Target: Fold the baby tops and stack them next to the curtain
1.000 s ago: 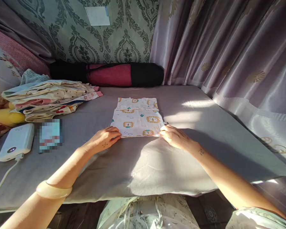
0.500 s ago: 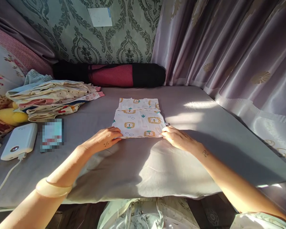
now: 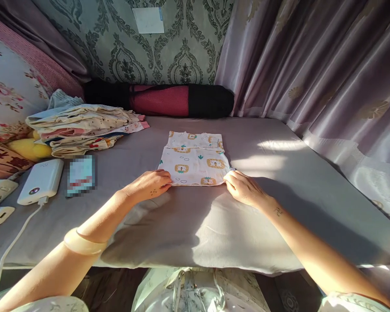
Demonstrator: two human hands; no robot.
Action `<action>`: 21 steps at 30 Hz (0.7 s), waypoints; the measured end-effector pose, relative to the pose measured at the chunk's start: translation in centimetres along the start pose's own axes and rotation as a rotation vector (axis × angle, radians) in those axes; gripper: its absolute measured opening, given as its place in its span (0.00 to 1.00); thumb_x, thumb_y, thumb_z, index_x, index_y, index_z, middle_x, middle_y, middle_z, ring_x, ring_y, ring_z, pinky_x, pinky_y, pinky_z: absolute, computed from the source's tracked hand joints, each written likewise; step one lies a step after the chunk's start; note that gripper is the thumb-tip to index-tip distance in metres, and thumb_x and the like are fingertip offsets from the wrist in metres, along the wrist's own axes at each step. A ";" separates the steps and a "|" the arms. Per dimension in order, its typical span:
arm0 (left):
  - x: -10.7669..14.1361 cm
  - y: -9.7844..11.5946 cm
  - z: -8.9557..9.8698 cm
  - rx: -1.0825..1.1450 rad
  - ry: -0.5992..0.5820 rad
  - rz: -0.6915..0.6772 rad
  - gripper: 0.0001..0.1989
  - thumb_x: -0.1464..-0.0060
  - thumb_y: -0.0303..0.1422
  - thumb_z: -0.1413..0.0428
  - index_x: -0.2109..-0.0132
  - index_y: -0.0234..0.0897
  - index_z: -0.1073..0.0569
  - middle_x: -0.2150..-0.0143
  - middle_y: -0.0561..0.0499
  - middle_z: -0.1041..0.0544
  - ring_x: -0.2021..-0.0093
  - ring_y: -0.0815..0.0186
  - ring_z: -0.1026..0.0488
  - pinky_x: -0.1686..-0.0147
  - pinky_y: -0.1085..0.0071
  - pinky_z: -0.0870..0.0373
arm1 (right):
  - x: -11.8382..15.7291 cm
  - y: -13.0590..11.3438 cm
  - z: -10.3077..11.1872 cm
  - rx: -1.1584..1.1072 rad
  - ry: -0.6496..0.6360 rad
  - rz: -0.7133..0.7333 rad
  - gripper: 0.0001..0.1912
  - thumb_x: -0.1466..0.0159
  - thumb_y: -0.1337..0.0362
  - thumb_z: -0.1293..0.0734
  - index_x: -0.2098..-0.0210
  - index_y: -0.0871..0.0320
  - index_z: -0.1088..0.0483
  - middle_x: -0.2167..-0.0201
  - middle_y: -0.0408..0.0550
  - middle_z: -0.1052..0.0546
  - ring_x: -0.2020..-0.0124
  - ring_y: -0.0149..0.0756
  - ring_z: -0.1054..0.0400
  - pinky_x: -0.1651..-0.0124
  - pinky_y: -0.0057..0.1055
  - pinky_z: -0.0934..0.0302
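A white garment (image 3: 195, 162) printed with yellow lions and green sprigs lies folded flat on the grey sheet, its far part forming a separate band across the top. My left hand (image 3: 154, 184) is closed on the near left corner, fingertips pinching the cloth. At the near right corner, my right hand (image 3: 242, 186) pinches the edge in the same way. A small dark label shows beside the right fingers. Which type of garment it is, I cannot tell from the folds.
A stack of folded clothes (image 3: 87, 125) sits at the back left. Before it are a blurred-out packet (image 3: 81, 175), a white power bank (image 3: 40, 182) with a cable, and a power strip (image 3: 0, 190). A black and red roll (image 3: 159, 100) lies along the wall; curtains (image 3: 295, 65) hang at right.
The camera view has swung slightly left, so everything sits further right in the picture. Both hands keep hold of the same garment corners, and the folds look unchanged.
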State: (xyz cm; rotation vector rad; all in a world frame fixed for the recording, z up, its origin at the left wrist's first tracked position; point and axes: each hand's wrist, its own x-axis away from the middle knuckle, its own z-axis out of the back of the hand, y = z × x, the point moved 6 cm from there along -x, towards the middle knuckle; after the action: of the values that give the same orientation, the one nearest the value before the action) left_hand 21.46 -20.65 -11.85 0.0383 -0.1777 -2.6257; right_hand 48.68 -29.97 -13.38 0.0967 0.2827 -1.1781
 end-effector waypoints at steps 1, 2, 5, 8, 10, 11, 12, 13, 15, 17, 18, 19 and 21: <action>0.0 0.0 -0.1 -0.019 -0.040 -0.008 0.14 0.35 0.31 0.53 0.59 0.39 0.22 0.57 0.49 0.22 0.58 0.64 0.25 0.62 0.73 0.30 | -0.1 0.1 -0.1 -0.012 -0.002 0.003 0.10 0.30 0.67 0.41 0.61 0.56 0.28 0.63 0.51 0.24 0.60 0.40 0.31 0.60 0.34 0.39; 0.0 0.0 -0.2 -0.031 -0.072 -0.012 0.14 0.35 0.31 0.53 0.58 0.39 0.22 0.56 0.48 0.22 0.57 0.64 0.25 0.61 0.73 0.30 | -0.1 0.2 -0.2 -0.029 -0.006 0.010 0.09 0.30 0.66 0.40 0.60 0.56 0.28 0.62 0.51 0.24 0.59 0.41 0.30 0.60 0.34 0.38; 0.0 -0.1 -0.4 -0.068 -0.097 0.009 0.14 0.36 0.30 0.54 0.59 0.39 0.22 0.56 0.49 0.22 0.57 0.65 0.25 0.62 0.73 0.30 | 0.0 0.6 -0.4 -0.088 -0.005 0.023 0.09 0.30 0.65 0.40 0.59 0.55 0.27 0.61 0.51 0.24 0.58 0.41 0.30 0.59 0.34 0.38; -0.2 -0.1 -0.6 -0.100 -0.073 0.043 0.14 0.38 0.28 0.54 0.63 0.39 0.23 0.58 0.50 0.22 0.59 0.66 0.26 0.64 0.74 0.32 | -0.1 1.0 -0.4 -0.121 0.009 -0.010 0.11 0.30 0.66 0.42 0.58 0.55 0.28 0.61 0.50 0.23 0.58 0.40 0.30 0.58 0.34 0.38; -0.4 -0.1 -0.7 -0.099 -0.058 0.059 0.14 0.40 0.27 0.53 0.66 0.38 0.23 0.59 0.50 0.21 0.59 0.66 0.26 0.66 0.74 0.33 | -0.2 1.2 -0.4 -0.118 0.010 -0.049 0.11 0.29 0.66 0.43 0.59 0.55 0.28 0.62 0.50 0.23 0.58 0.40 0.30 0.58 0.34 0.38; -0.4 -0.1 -0.7 -0.093 -0.050 0.067 0.14 0.41 0.26 0.53 0.67 0.38 0.24 0.60 0.50 0.21 0.59 0.66 0.26 0.67 0.74 0.34 | -0.4 1.3 -0.4 -0.112 0.003 -0.068 0.12 0.29 0.66 0.43 0.59 0.55 0.28 0.62 0.50 0.23 0.59 0.41 0.30 0.58 0.34 0.38; -0.5 -0.1 -0.7 -0.084 -0.043 0.077 0.13 0.42 0.26 0.53 0.67 0.38 0.24 0.60 0.50 0.21 0.59 0.65 0.26 0.67 0.73 0.34 | -0.5 1.4 -0.4 -0.106 -0.005 -0.088 0.12 0.29 0.66 0.44 0.60 0.55 0.29 0.62 0.50 0.24 0.59 0.41 0.30 0.59 0.34 0.38; -0.6 -0.2 -0.7 -0.070 -0.033 0.092 0.13 0.43 0.26 0.53 0.67 0.38 0.24 0.60 0.50 0.21 0.59 0.65 0.26 0.67 0.73 0.34 | -0.6 1.4 -0.5 -0.102 -0.016 -0.104 0.13 0.29 0.66 0.44 0.60 0.55 0.29 0.63 0.50 0.24 0.59 0.41 0.30 0.59 0.34 0.39; -0.7 -0.6 -0.5 -0.028 -0.001 0.154 0.11 0.45 0.26 0.52 0.67 0.38 0.25 0.61 0.50 0.21 0.60 0.64 0.26 0.66 0.72 0.34 | -0.8 1.6 -0.6 -0.108 -0.045 -0.123 0.13 0.29 0.66 0.45 0.61 0.55 0.29 0.64 0.50 0.24 0.60 0.40 0.30 0.59 0.34 0.38; -0.7 -1.3 -0.4 0.030 0.036 0.252 0.08 0.46 0.28 0.51 0.65 0.39 0.26 0.63 0.51 0.22 0.63 0.65 0.26 0.67 0.72 0.35 | -0.9 1.8 -0.8 -0.131 -0.071 -0.119 0.12 0.29 0.65 0.43 0.58 0.55 0.28 0.62 0.50 0.24 0.58 0.41 0.29 0.58 0.34 0.38; -0.7 -1.7 -0.4 0.054 0.053 0.303 0.08 0.45 0.29 0.51 0.64 0.39 0.27 0.64 0.51 0.22 0.66 0.65 0.27 0.67 0.72 0.35 | -0.9 1.8 -0.9 -0.146 -0.085 -0.108 0.11 0.30 0.64 0.42 0.56 0.55 0.28 0.60 0.50 0.24 0.57 0.41 0.29 0.57 0.34 0.37; -0.7 -2.0 -0.4 0.069 0.071 0.342 0.08 0.44 0.29 0.51 0.62 0.40 0.28 0.65 0.51 0.23 0.68 0.65 0.27 0.68 0.72 0.36 | -0.9 1.9 -1.0 -0.164 -0.099 -0.093 0.11 0.30 0.64 0.40 0.53 0.55 0.29 0.58 0.51 0.24 0.56 0.41 0.29 0.57 0.34 0.37; -0.7 -2.4 -0.5 0.071 0.111 0.357 0.09 0.41 0.30 0.54 0.58 0.39 0.30 0.65 0.50 0.23 0.68 0.64 0.28 0.68 0.71 0.36 | -0.9 2.0 -1.0 -0.202 -0.113 -0.070 0.13 0.31 0.63 0.39 0.49 0.55 0.29 0.56 0.51 0.24 0.55 0.41 0.29 0.56 0.33 0.36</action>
State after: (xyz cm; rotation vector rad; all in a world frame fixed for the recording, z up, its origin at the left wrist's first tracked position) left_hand 20.97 -18.26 -12.65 0.1607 -0.2179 -2.2543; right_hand 50.03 -28.15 -14.22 -0.1565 0.3059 -1.2132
